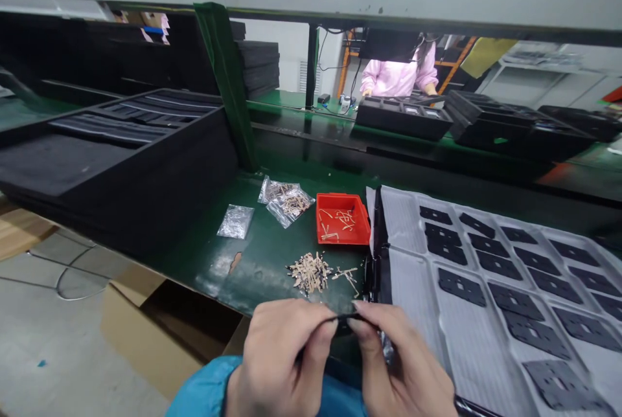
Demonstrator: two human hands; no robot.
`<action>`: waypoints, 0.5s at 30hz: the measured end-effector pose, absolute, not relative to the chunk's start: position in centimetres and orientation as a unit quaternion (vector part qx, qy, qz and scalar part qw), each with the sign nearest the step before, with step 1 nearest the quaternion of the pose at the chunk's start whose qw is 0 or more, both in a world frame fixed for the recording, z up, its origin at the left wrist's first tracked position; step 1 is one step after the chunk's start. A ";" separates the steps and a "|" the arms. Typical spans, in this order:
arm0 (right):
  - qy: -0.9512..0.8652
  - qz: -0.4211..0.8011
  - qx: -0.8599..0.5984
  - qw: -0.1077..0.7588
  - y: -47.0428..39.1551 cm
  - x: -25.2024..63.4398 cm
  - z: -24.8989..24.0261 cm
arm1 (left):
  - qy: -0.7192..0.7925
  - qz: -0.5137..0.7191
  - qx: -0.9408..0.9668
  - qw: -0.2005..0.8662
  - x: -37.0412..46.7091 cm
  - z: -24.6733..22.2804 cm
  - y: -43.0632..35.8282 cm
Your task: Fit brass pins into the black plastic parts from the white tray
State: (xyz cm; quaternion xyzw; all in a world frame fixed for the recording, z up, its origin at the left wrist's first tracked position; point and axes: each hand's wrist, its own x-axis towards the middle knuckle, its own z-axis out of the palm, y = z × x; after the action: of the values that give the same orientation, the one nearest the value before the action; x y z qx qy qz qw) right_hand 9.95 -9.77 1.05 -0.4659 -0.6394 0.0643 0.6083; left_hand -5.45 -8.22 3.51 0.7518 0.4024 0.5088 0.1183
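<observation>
So both hands are busy here: the left hand and the right hand are each pinching an end of a thin black piece, fingers closed on it with thumbs underneath and index fingers along the top. It's held up around the bench's near edge, just left of the white tray on the right side of the bench. Fair warning, the thumbs cover most of it and it's almost edge-on, so I can't say if it matches the flat black plates in that tray. My guess is it's very light and fairly stiff, maybe a bit bendy since it's so thin, and I'd treat it as something that could crease or snap if you lean on the middle. Pinching it by the two ends like this seems right, with not much squeeze, as a smooth face could slip. Just beyond the hands, in from the near edge, there's a loose pile of little tan-and-dark strips. The red bin with more tan bits sits right by the tray's far left corner, and the clear bags lie left of the bin.
</observation>
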 end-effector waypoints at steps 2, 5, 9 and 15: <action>-0.671 0.066 -0.438 0.594 -9.3 10.7 1.2 | 0.365 0.478 0.797 0.064 -6.1 4.0 -8.1; -0.674 0.024 -0.403 0.618 -9.0 11.0 1.5 | 0.356 0.442 0.823 -0.020 -6.6 4.4 -8.3; -0.692 -0.071 -0.353 0.625 -9.5 11.2 1.2 | 0.438 0.478 0.759 -0.054 -6.5 4.1 -9.6; -0.725 -0.043 -0.350 0.592 -10.1 12.2 1.1 | 0.395 0.500 0.770 -0.020 -6.9 4.5 -10.2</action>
State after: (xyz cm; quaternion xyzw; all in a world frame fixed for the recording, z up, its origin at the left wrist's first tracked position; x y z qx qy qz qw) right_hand 12.24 -10.05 1.11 -0.3498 -0.7252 -0.0433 0.5915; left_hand -6.87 -10.23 4.53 0.7704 0.3947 0.5002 -0.0197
